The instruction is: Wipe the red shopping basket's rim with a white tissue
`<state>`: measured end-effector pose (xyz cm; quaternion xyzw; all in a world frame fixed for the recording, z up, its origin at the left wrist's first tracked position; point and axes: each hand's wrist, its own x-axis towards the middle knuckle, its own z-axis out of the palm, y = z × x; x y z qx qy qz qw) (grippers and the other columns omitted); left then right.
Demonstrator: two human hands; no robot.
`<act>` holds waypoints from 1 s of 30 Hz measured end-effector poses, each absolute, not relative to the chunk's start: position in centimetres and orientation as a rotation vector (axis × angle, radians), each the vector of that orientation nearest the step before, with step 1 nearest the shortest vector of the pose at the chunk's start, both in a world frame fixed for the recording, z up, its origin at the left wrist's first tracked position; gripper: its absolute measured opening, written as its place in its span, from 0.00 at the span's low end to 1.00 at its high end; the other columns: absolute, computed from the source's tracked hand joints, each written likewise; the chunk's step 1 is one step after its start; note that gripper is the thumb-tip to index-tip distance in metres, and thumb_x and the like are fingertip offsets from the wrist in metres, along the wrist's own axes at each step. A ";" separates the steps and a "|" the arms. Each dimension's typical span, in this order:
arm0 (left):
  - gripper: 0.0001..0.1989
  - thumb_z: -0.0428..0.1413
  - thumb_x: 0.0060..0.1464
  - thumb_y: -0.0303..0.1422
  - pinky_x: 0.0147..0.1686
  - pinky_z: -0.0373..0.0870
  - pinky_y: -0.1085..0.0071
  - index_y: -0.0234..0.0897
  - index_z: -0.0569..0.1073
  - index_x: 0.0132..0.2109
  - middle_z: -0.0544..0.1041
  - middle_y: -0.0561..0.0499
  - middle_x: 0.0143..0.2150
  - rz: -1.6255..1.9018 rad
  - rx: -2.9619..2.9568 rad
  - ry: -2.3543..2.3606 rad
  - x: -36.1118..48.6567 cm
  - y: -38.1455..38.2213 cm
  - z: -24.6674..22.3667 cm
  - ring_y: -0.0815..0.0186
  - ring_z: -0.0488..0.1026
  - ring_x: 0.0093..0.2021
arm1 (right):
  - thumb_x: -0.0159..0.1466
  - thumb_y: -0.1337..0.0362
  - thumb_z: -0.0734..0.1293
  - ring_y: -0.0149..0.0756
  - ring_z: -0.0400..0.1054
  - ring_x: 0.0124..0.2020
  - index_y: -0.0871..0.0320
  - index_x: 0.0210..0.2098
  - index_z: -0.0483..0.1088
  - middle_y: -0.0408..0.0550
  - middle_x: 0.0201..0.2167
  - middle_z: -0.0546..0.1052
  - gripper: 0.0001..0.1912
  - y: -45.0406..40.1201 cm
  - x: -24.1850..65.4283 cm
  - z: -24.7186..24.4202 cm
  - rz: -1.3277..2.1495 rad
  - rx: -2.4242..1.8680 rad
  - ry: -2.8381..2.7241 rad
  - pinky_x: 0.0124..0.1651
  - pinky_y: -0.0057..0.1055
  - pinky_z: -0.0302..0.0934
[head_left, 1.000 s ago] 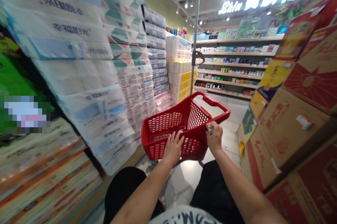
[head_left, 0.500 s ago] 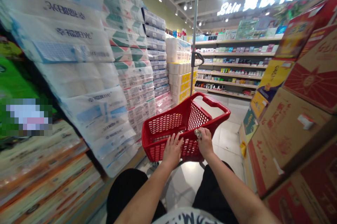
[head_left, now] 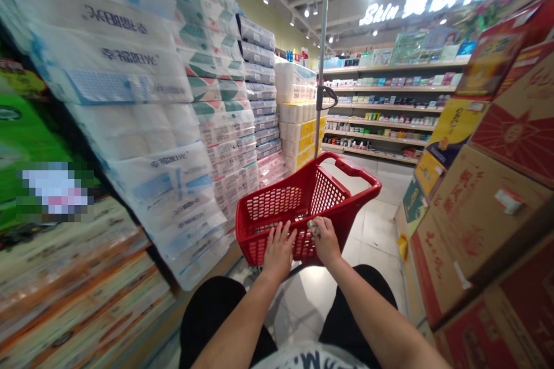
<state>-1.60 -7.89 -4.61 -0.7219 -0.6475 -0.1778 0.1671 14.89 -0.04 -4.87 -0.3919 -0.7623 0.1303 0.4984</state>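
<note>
A red plastic shopping basket on a wheeled frame, its wall (head_left: 270,204) a lattice of holes, stands just ahead of me with its red handle (head_left: 352,170) at the far side. My left hand (head_left: 279,250) lies with spread fingers on the near rim and holds nothing. My right hand (head_left: 326,242) rests close beside it, with a small crumpled silvery-white item (head_left: 314,227) pinched in its fingers above the basket. The basket's floor is partly hidden by my hands, and I see nothing lying in it.
Tall stacks of wrapped toilet paper packs (head_left: 142,97) line the left side, and printed cardboard boxes (head_left: 476,224) line the right. A metal pole (head_left: 321,63) rises ahead. Tiled floor (head_left: 376,230) runs towards shelves of cosmetics (head_left: 381,118) under a lit sign.
My right hand has slid left along the basket's near rim towards my left hand, still pinching the small item. The basket and the surrounding stacks have shifted only slightly in view.
</note>
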 end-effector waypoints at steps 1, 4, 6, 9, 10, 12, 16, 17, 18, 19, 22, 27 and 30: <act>0.30 0.54 0.52 0.32 0.66 0.44 0.52 0.45 0.61 0.63 0.48 0.50 0.71 -0.510 -2.048 -1.849 -1.7 -8.0 -4.6 0.53 0.45 0.69 | 0.53 0.77 0.58 0.40 0.64 0.50 0.54 0.47 0.67 0.50 0.49 0.65 0.25 -0.2 14.5 -5.0 0.327 -0.949 -1.861 0.55 0.39 0.61; 0.28 0.54 0.52 0.31 0.66 0.44 0.52 0.45 0.63 0.62 0.48 0.50 0.70 -0.509 -2.030 -1.878 -2.1 -8.4 -4.7 0.53 0.45 0.69 | 0.51 0.78 0.58 0.38 0.65 0.47 0.54 0.47 0.67 0.50 0.48 0.65 0.25 -0.9 13.2 -5.2 0.382 -0.920 -1.943 0.52 0.35 0.63; 0.28 0.53 0.53 0.31 0.66 0.45 0.52 0.45 0.63 0.61 0.50 0.49 0.70 -0.506 -2.019 -1.894 -2.3 -8.6 -4.7 0.53 0.46 0.69 | 0.51 0.78 0.58 0.38 0.65 0.48 0.55 0.47 0.67 0.51 0.48 0.65 0.25 -1.3 12.5 -5.2 0.379 -0.927 -1.936 0.53 0.35 0.62; 0.27 0.54 0.52 0.31 0.66 0.46 0.52 0.44 0.64 0.61 0.51 0.49 0.70 -0.508 -2.020 -1.905 -2.8 -8.9 -4.6 0.54 0.47 0.69 | 0.50 0.78 0.58 0.39 0.64 0.48 0.56 0.46 0.67 0.52 0.48 0.65 0.25 -1.6 11.4 -5.0 0.345 -0.948 -1.948 0.53 0.37 0.62; 0.27 0.54 0.52 0.31 0.66 0.46 0.52 0.43 0.64 0.60 0.51 0.49 0.70 -0.511 -2.024 -1.909 -3.0 -9.0 -4.6 0.54 0.47 0.69 | 0.49 0.78 0.58 0.40 0.64 0.48 0.57 0.46 0.68 0.52 0.47 0.66 0.25 -1.7 11.0 -4.9 0.332 -0.954 -1.968 0.53 0.37 0.61; 0.25 0.53 0.53 0.30 0.66 0.46 0.52 0.43 0.67 0.59 0.54 0.49 0.69 -0.529 -2.014 -1.928 -3.5 -9.2 -4.4 0.54 0.49 0.68 | 0.48 0.78 0.58 0.41 0.64 0.47 0.58 0.45 0.69 0.53 0.46 0.67 0.25 -1.8 10.4 -4.9 0.310 -0.959 -2.007 0.53 0.38 0.61; 0.19 0.49 0.55 0.29 0.65 0.48 0.53 0.43 0.71 0.53 0.61 0.50 0.65 -0.581 -1.912 -2.029 -5.1 -9.7 -3.9 0.56 0.54 0.66 | 0.48 0.78 0.57 0.40 0.63 0.49 0.57 0.46 0.69 0.51 0.48 0.68 0.27 -2.2 9.1 -5.4 0.303 -0.867 -2.046 0.53 0.37 0.60; 0.19 0.49 0.55 0.29 0.65 0.48 0.53 0.43 0.71 0.53 0.62 0.50 0.64 -0.586 -1.897 -2.056 -5.5 -9.8 -3.8 0.56 0.55 0.65 | 0.48 0.77 0.57 0.40 0.62 0.49 0.57 0.46 0.69 0.52 0.49 0.68 0.27 -2.3 8.8 -5.6 0.291 -0.842 -2.044 0.53 0.37 0.59; 0.19 0.49 0.55 0.29 0.65 0.47 0.52 0.43 0.71 0.53 0.63 0.50 0.64 -0.588 -1.895 -2.075 -5.9 -10.0 -3.7 0.56 0.55 0.65 | 0.48 0.77 0.57 0.41 0.61 0.50 0.58 0.46 0.69 0.52 0.49 0.68 0.27 -2.3 8.5 -5.9 0.269 -0.827 -2.040 0.54 0.38 0.59; 0.19 0.50 0.55 0.28 0.66 0.47 0.52 0.43 0.71 0.53 0.63 0.50 0.64 -0.589 -1.902 -2.088 -6.3 -10.1 -3.6 0.56 0.55 0.65 | 0.48 0.77 0.58 0.41 0.61 0.50 0.58 0.46 0.70 0.52 0.48 0.68 0.27 -2.4 8.2 -6.0 0.239 -0.823 -2.041 0.54 0.38 0.59; 0.20 0.50 0.54 0.28 0.66 0.45 0.53 0.43 0.71 0.54 0.62 0.50 0.65 -0.588 -1.924 -2.103 -7.0 -10.5 -3.5 0.57 0.53 0.66 | 0.47 0.78 0.58 0.42 0.59 0.48 0.58 0.43 0.71 0.52 0.46 0.69 0.26 -2.5 7.5 -6.2 0.149 -0.818 -2.081 0.54 0.39 0.58; 0.19 0.50 0.54 0.28 0.65 0.41 0.45 0.47 0.71 0.53 0.59 0.52 0.66 -0.589 -1.896 -2.136 -7.5 -11.1 -3.6 0.56 0.51 0.67 | 0.52 0.79 0.59 0.42 0.58 0.50 0.57 0.45 0.72 0.51 0.48 0.69 0.24 -2.9 6.8 -6.4 0.076 -0.687 -2.183 0.54 0.37 0.60; 0.17 0.50 0.54 0.29 0.63 0.36 0.37 0.49 0.73 0.48 0.58 0.56 0.67 -0.601 -1.868 -2.154 -7.5 -11.5 -3.6 0.53 0.51 0.66 | 0.57 0.77 0.60 0.43 0.56 0.52 0.54 0.46 0.72 0.50 0.51 0.68 0.21 -3.4 6.3 -6.7 0.022 -0.647 -2.231 0.54 0.39 0.61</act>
